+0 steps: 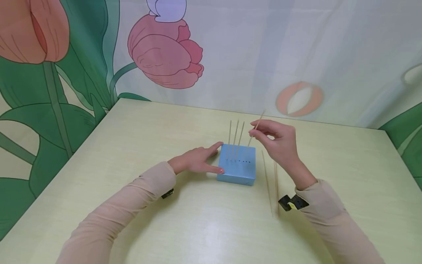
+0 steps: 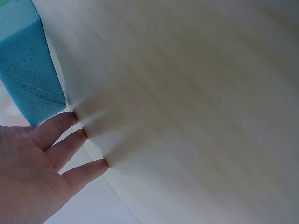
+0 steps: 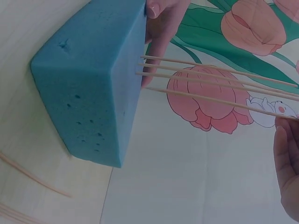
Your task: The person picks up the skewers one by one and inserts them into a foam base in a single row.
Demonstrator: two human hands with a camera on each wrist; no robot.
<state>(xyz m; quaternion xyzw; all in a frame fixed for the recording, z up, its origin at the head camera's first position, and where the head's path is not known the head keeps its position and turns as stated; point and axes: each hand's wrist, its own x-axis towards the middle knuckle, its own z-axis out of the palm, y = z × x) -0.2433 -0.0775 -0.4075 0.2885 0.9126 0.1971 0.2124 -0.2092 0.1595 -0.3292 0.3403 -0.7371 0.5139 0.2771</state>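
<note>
A light blue foam block [image 1: 236,170] sits on the table, with three thin wooden skewers [image 1: 235,136] standing in a row in its top. Several small dark holes [image 1: 244,161] continue that row to the right. At the block's left side my left hand [image 1: 197,160] steadies it, thumb at the near corner and index finger along the far one. The other fingers [image 2: 60,147] of that hand rest stretched out on the tabletop. My right hand [image 1: 280,141] pinches a fourth skewer [image 3: 205,98] between thumb and fingertips, tilted, its lower end close over the block's top.
Loose skewers [image 1: 276,185] lie on the pale wooden table [image 1: 184,227] right of the block, beneath my right forearm. Behind the table hangs a curtain [image 1: 237,55] printed with tulips. Black wrist cameras [image 1: 293,202] are strapped at the sleeves.
</note>
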